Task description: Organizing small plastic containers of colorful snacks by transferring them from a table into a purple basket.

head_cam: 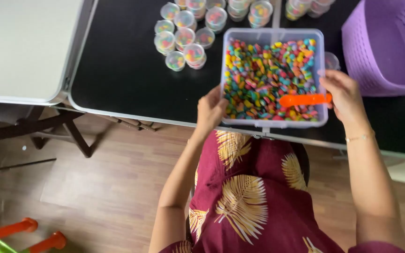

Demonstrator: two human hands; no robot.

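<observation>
Item 1: clear rectangular tub (274, 35) of multicoloured candy pieces (263, 75), at the near edge of the black table (127, 79). My left hand (210, 110) curls closed on its left wall; my right hand (344, 93) grips the right wall, pinching an orange scoop (303, 99) that lies over the candy. Handling: I judge level, even 2-handed pressure best, to avoid spills. Item 2: small lidded cups (183, 40), filled, well behind.
</observation>
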